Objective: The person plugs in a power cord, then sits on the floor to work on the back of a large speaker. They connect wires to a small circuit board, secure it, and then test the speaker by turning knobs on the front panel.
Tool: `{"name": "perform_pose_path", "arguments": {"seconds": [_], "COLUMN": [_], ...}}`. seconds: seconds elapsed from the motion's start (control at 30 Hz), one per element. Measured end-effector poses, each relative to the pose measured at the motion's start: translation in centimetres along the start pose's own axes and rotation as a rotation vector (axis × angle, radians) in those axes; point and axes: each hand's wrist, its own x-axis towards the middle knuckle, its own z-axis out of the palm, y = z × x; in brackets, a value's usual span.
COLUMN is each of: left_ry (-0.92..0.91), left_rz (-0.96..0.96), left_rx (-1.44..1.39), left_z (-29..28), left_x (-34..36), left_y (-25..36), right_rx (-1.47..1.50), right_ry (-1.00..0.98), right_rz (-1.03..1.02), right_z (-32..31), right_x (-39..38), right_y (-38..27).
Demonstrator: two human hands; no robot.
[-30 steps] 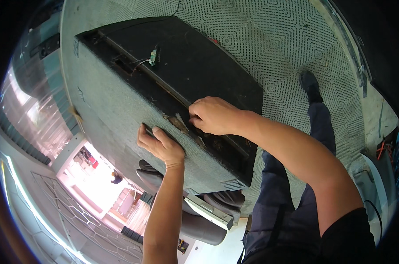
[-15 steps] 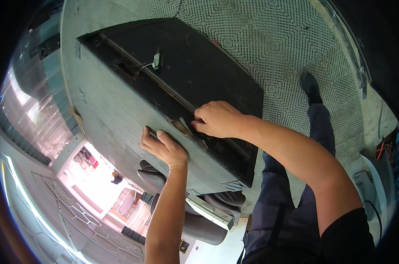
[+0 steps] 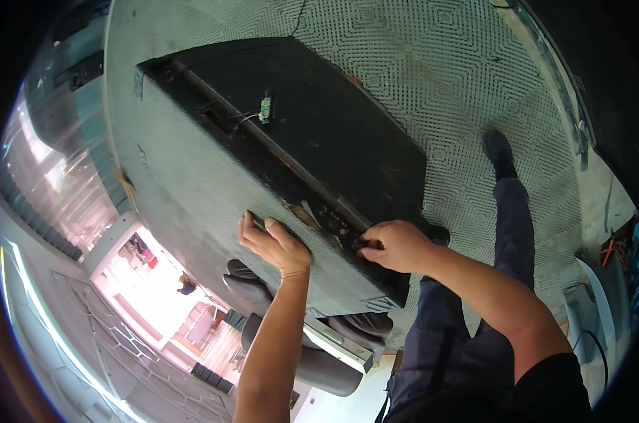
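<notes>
A large black panel (image 3: 333, 134) stands in front of me, with a grey textured side (image 3: 185, 162) facing left and a recessed ledge (image 3: 284, 166) along its length. My left hand (image 3: 277, 247) lies on the grey side with fingers apart, holding nothing. At the near end of the ledge, my right hand (image 3: 397, 247) has its thumb and fingers pinched together at the edge. Whatever they may grip is hidden. Between the hands, the covering has a torn, frayed patch (image 3: 303, 214). A small green circuit board (image 3: 265, 111) on thin wires rests against the black face.
Grey padded seats (image 3: 247, 285) and a white bar-shaped part (image 3: 341, 345) are below the left side. Patterned matting (image 3: 460, 77) covers the floor on the right, where my shoe (image 3: 498, 148) stands. A thin cable (image 3: 299, 17) runs past the far edge.
My right hand has slid along the ledge toward the near right end, uncovering the ledge beside the torn patch. My left hand stays on the grey side. The view has shifted slightly.
</notes>
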Motion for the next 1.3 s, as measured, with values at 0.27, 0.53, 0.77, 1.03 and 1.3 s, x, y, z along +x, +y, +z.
{"name": "perform_pose_path", "arguments": {"seconds": [0.27, 0.53, 0.77, 1.03, 1.3], "left_ry": [0.007, 0.019, 0.029, 0.025, 0.013], "left_rz": [-0.001, 0.005, -0.003, -0.018, -0.022], "left_rx": [0.002, -0.013, -0.001, -0.024, -0.009], "left_z": [0.0, 0.0, 0.1, 0.1, 0.1], "left_x": [-0.1, -0.2, -0.2, -0.2, -0.1], "left_y": [0.1, 0.0, 0.4, 0.3, -0.1], "right_rx": [-0.217, -0.015, 0.201, 0.278, 0.351], "right_ry": [0.225, 0.128, -0.104, -0.182, -0.147], "right_rz": [0.063, 0.208, 0.233, 0.193, 0.296], "right_z": [0.5, 1.4, 0.9, 0.1, -0.2], "right_x": [3.4, -3.5, -6.3, -7.3, -7.0], "right_y": [0.8, -1.8, -1.4, -1.2, 1.2]}}
